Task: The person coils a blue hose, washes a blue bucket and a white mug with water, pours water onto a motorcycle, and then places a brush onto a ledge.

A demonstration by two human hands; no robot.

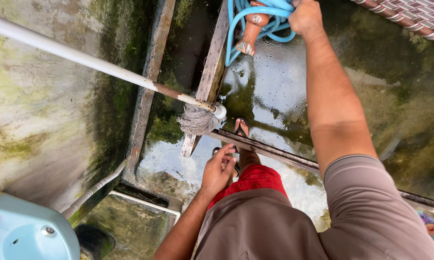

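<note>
Fingers of right hand (305,15): clenched around the coiled light-blue rubber hose (255,14) at the top edge of the head view; the arm is stretched far forward.
Fingers of left hand (219,169): loosely curled, palm down, grasping nothing; the hand hangs above the knee and the red shorts (253,178).
Hose position: the loops hang from the right fist, above the wet floor, beside a brown wooden handle-like piece (251,29) that passes through the coil.
Mop: a long white metal pole (82,60) with rust near its end comes from the upper left; its grey string mop head (197,120) rests against a weathered wooden plank (209,77).
Floor: wet grey concrete floor (279,82) with green moss, shining with water.
Feet: one foot in a black flip-flop sandal (241,128) stands just behind a dark wooden beam (270,150) lying across the floor.
Lower left: a pale-blue plastic basin (24,236) with a small metal drain; a white corrugated pipe (94,190) runs near it.
Upper right: a red and white woven mat (414,17) at the corner.
</note>
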